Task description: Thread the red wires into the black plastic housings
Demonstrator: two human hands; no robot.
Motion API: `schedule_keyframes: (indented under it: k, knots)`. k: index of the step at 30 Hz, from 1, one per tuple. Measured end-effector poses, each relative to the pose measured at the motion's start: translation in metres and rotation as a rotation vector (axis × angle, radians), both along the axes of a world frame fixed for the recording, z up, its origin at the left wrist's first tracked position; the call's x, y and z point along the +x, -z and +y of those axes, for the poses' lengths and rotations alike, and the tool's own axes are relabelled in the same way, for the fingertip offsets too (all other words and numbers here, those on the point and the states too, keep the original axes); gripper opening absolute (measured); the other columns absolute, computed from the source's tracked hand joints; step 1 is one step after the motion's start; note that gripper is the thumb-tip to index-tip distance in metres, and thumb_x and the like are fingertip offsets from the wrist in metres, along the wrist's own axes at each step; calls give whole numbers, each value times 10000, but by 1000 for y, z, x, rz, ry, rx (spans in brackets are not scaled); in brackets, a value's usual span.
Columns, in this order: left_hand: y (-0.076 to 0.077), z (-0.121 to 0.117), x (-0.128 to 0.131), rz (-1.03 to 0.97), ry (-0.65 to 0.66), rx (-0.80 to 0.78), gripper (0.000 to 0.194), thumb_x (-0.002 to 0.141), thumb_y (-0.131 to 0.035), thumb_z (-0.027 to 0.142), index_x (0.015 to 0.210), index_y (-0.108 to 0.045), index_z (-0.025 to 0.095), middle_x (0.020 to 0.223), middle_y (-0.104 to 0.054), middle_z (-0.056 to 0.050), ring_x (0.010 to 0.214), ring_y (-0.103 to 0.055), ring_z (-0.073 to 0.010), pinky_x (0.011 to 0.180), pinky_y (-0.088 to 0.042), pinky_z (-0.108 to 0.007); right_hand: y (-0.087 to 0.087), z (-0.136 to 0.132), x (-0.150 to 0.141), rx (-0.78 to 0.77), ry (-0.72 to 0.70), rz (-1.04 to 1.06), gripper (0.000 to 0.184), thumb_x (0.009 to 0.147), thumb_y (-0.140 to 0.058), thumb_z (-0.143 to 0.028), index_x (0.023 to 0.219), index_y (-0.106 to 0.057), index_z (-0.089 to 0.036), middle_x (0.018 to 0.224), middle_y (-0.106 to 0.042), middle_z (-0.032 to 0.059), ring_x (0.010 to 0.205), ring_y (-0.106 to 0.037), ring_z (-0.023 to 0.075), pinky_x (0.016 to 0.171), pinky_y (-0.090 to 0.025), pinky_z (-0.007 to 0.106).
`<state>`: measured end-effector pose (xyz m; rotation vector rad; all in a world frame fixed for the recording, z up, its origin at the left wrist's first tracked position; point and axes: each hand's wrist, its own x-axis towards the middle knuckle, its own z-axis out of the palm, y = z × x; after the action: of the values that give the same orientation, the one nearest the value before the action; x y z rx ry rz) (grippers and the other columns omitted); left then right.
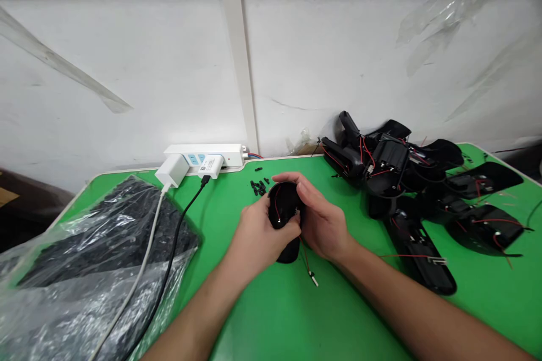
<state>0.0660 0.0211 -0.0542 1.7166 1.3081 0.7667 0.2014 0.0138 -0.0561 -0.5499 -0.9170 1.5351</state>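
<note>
Both hands closed on one black housing (289,194): left hand (256,228) gripping its left side, a digit at the open end; right hand (322,220) cupped round the right side. Housing position: nearer the wearer than the power strip (231,155) and to its right. Done, as far as visible: a red wire (276,203) sits inside the open end. Outstanding, by judgement: a lead (305,256) with a white connector (314,278) trails free, so the unit appears unfinished. Small black pieces (256,188) lie loose just right of the strip; similar wired housings (387,159) are heaped well to its right, their completeness not determinable
</note>
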Motion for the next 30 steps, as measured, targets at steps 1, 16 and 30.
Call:
schedule_keyframes:
  k: [1, 16, 30]
  knots:
    - [0, 0, 0, 11, -7, -1, 216, 819, -659, 365, 893, -641, 162, 715, -622, 24, 647, -531, -124, 532, -398, -234, 0, -1, 0, 9, 6, -3, 265, 992, -542, -410, 1134, -689, -242, 1008, -591, 26, 922, -536, 165, 825, -441, 252]
    - [1, 2, 0, -2, 6, -56, 201, 771, -679, 329, 824, -589, 158, 697, -576, 20, 646, -510, -129, 530, -380, -242, 4, -5, -8, -2, 94, -56, 278, 1006, -534, -469, 1109, -684, -259, 1001, -592, 9, 937, -528, 157, 842, -441, 234]
    - [-11, -2, -1, -509, 194, -234, 461, 757, -711, 161, 1207, -612, 148, 1023, -665, -16, 953, -575, -170, 827, -452, -256, 7, 14, -5, -146, 295, 136, 294, 890, -624, -478, 970, -722, -213, 960, -692, 32, 924, -636, 215, 832, -534, 334]
